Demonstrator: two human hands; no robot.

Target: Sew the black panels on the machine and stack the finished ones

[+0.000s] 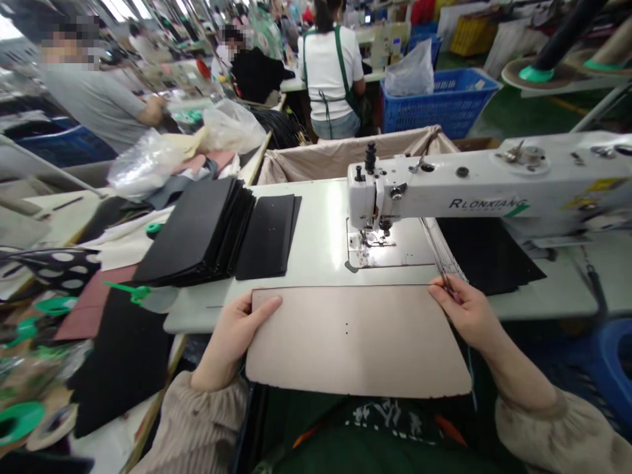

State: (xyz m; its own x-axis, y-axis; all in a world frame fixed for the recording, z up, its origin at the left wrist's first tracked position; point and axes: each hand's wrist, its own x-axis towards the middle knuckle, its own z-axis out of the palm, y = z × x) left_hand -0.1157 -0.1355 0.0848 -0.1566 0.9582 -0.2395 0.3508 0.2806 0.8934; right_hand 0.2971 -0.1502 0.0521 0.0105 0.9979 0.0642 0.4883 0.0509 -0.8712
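A beige flat panel (355,336) with rounded lower corners and two small dark holes spans the space between my hands at the table's front edge. My left hand (241,332) pinches its upper left corner, thumb on top. At the upper right corner, my right hand (464,313) grips the panel's edge, with what looks like a pair of thread snips (451,288) also in its fingers. Beyond the panel stands a white sewing machine (474,181), its presser foot (370,238) over a metal plate. Several pale threads run from the machine toward my right hand.
A thick stack of black panels (185,230) and smaller black pieces (266,237) lie left on the table. More black panels (488,253) rest under the machine arm. A fabric-lined bin (316,161) and blue basket (434,105) stand behind. Co-workers (330,72) are farther back.
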